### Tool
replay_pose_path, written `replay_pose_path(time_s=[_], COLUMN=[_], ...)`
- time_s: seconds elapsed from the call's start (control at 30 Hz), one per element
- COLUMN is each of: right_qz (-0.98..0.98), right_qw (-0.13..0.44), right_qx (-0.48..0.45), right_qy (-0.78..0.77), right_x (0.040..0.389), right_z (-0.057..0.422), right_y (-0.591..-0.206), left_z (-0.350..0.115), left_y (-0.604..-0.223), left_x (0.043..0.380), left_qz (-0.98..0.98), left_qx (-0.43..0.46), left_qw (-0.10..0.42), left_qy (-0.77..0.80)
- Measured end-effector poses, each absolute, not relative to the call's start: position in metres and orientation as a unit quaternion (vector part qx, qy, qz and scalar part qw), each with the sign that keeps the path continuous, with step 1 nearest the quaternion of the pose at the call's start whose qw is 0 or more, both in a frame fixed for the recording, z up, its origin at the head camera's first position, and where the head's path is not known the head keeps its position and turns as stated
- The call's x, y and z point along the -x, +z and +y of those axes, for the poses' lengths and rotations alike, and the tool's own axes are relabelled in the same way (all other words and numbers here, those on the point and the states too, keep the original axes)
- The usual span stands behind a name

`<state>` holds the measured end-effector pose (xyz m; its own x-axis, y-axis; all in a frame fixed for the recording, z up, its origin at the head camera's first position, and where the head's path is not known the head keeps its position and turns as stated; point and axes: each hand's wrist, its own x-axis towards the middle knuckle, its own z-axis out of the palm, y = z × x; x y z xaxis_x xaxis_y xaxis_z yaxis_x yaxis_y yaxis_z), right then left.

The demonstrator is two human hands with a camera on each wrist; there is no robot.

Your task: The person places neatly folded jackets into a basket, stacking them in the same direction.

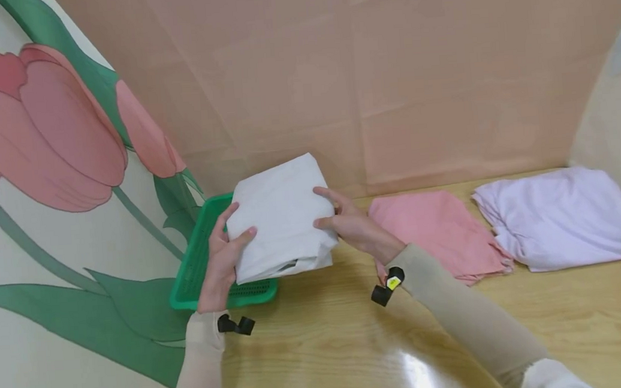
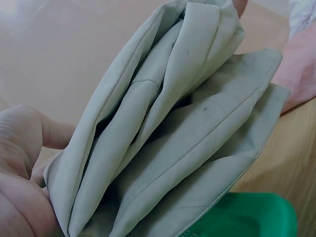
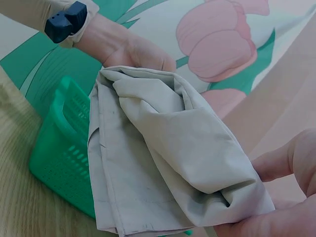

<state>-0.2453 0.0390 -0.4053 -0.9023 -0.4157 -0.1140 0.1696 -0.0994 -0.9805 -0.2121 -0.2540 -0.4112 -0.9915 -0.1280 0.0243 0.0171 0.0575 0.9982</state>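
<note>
Folded white cloth (image 1: 282, 217) sits mid-frame on my head feed, raised between both hands. I see the left hand (image 1: 225, 254) pinching its left edge, thumb on top, and the right hand (image 1: 353, 224) pinching its right edge likewise. Left of centre, the cloth hides part of a green plastic basket (image 1: 186, 266). A folded pink cloth (image 1: 432, 227) and a lavender cloth (image 1: 572, 221) lie at right on the wood-grain tabletop (image 1: 321, 343).
</note>
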Motion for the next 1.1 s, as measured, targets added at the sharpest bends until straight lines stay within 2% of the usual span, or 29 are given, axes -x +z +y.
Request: replay_pose_path(time_s=[0.3, 0.6, 0.77, 0.93, 1.1], right_qz=[0.655, 0.669, 0.675, 0.694, 0.684], right_qw=[0.181, 0.19, 0.205, 0.211, 0.21], right_qx=[0.139, 0.17, 0.17, 0.171, 0.184], right_qy=[-0.72, -0.699, -0.688, -0.667, -0.674], right_x=[0.252, 0.26, 0.266, 0.268, 0.269], right_z=[0.019, -0.005, -0.017, -0.031, -0.043], right_y=[-0.406, -0.404, -0.405, -0.409, -0.417], left_z=[-0.279, -0.319, -0.335, -0.347, -0.358], left_y=[-0.41, -0.405, -0.403, -0.405, -0.411], left_x=[0.213, 0.213, 0.216, 0.218, 0.22], left_qz=[-0.711, -0.699, -0.715, -0.731, -0.736], left_qx=[-0.024, 0.025, 0.026, 0.005, 0.01], left_qw=[0.038, -0.037, -0.056, -0.057, -0.037], left_qy=[-0.701, -0.714, -0.697, -0.68, -0.676])
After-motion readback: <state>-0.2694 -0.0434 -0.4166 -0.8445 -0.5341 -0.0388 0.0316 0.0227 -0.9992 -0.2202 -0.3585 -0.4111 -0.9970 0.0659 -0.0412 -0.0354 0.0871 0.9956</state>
